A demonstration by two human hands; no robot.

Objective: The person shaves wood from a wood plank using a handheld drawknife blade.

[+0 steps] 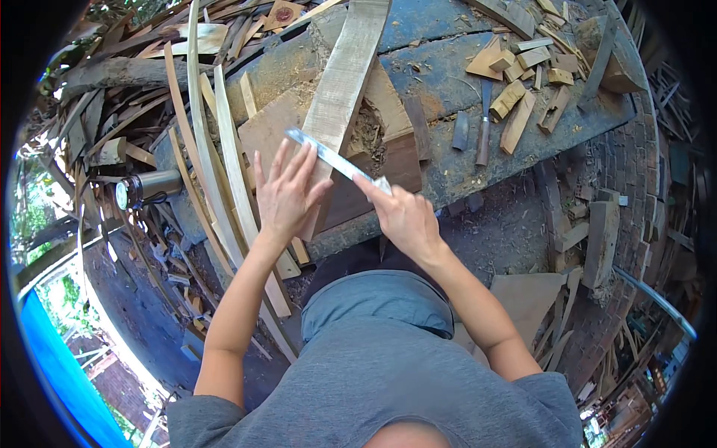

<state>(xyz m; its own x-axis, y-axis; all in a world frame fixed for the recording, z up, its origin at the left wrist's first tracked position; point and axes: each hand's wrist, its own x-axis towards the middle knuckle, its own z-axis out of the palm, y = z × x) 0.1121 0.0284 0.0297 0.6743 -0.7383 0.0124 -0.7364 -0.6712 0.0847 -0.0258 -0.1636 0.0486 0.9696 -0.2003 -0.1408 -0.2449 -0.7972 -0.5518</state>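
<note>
left hand (286, 193) flat with fingers spread on the long wooden plank (342, 84), right hand (401, 214) pinching the metal ruler (336, 160) laid across it, chisel (484, 119) off at 2 o'clock on the workbench (478, 160)

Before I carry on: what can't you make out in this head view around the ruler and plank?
- Ruler: any markings are too small to read; its near end is hidden under the right hand.
- Plank: the far end is cut off by the top edge; the near end is hidden behind the left hand.
- Any pencil line on the plank: too small to tell.
- Chisel tip: blurred.
</note>
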